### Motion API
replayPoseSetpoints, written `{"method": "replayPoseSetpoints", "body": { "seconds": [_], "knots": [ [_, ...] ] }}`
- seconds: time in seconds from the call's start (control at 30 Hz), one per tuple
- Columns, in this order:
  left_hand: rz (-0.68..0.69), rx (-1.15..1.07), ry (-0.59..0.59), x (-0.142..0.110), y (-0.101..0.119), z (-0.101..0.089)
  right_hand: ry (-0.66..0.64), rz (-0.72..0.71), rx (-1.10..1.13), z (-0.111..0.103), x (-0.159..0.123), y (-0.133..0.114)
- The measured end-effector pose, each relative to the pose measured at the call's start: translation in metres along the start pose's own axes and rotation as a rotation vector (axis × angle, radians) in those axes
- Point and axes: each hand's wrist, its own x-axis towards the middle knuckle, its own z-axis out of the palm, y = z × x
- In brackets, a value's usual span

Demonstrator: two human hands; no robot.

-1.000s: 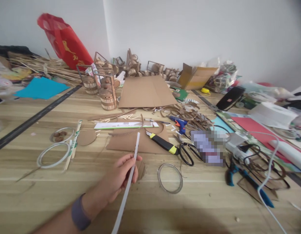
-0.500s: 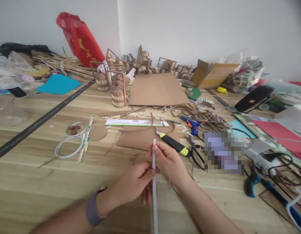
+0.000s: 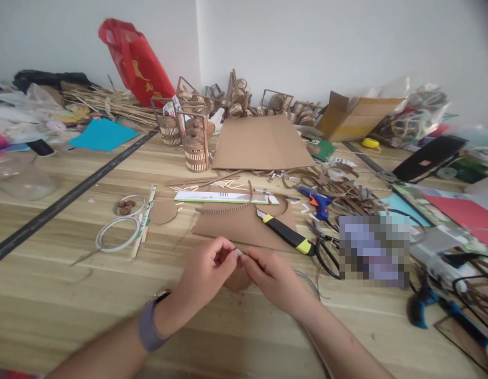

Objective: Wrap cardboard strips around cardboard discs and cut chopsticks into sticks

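Note:
My left hand (image 3: 210,271) and my right hand (image 3: 275,276) meet at the middle of the table, thumbs and fingertips pinched together. Between them shows a small end of a narrow white strip (image 3: 239,252); its backing looks brown. The rest is mostly hidden, though a pale length runs out under my right forearm. Just beyond my hands lie a brown cardboard sheet (image 3: 223,226) and a black-and-yellow utility knife (image 3: 287,234). Black-handled scissors (image 3: 326,258) rest to the right of the knife. A wire coil (image 3: 307,279) is partly covered by my right hand.
A blue glue gun (image 3: 320,202) lies by curled brown strips (image 3: 346,189). White rings (image 3: 117,234) sit at left. Small tiered baskets (image 3: 196,152) stand near a large cardboard sheet (image 3: 263,142). Blue-handled pliers (image 3: 421,305) and cables are at right.
My right hand has come in from out of view and joined my left at the strip. The strip has swung from lengthwise before me to mostly hidden behind my hands. The view has shifted left.

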Motion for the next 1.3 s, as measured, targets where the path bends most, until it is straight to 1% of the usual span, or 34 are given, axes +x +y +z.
{"method": "replayPoseSetpoints", "body": {
  "seconds": [0.13, 0.27, 0.37, 0.47, 0.57, 0.7, 0.87, 0.97, 1.07, 1.2, 1.3],
  "knots": [
    [0.004, 0.029, -0.01, 0.002, -0.003, -0.003, -0.041, -0.022, -0.045, -0.002, 0.0, 0.001],
    [-0.067, -0.015, -0.045, 0.003, -0.002, -0.006, -0.113, 0.046, 0.008, -0.007, -0.002, 0.003],
    [-0.104, -0.045, -0.087, 0.002, 0.0, -0.004, -0.15, 0.088, 0.023, -0.014, -0.005, 0.003],
    [-0.123, -0.056, -0.161, 0.001, 0.0, -0.002, -0.193, 0.083, -0.064, -0.025, -0.007, 0.001],
    [-0.136, -0.078, -0.226, 0.0, -0.001, 0.001, -0.201, 0.044, -0.183, -0.04, -0.008, 0.0],
    [-0.124, -0.105, -0.255, -0.001, -0.001, 0.003, -0.207, -0.011, -0.32, -0.053, -0.008, -0.001],
    [-0.093, -0.105, -0.262, -0.003, 0.0, 0.006, -0.239, -0.043, -0.417, -0.052, -0.006, -0.003],
    [-0.076, -0.041, -0.274, -0.003, 0.001, 0.005, -0.284, -0.082, -0.458, -0.051, -0.004, -0.008],
    [-0.1, 0.011, -0.313, -0.003, 0.001, 0.004, -0.353, -0.14, -0.528, -0.053, 0.0, -0.015],
    [-0.126, 0.02, -0.348, -0.003, -0.003, 0.004, -0.417, -0.146, -0.7, -0.057, 0.006, -0.023],
    [-0.12, 0.009, -0.345, -0.003, -0.005, 0.005, -0.424, -0.217, -0.737, -0.059, 0.01, -0.025]
  ]
}}
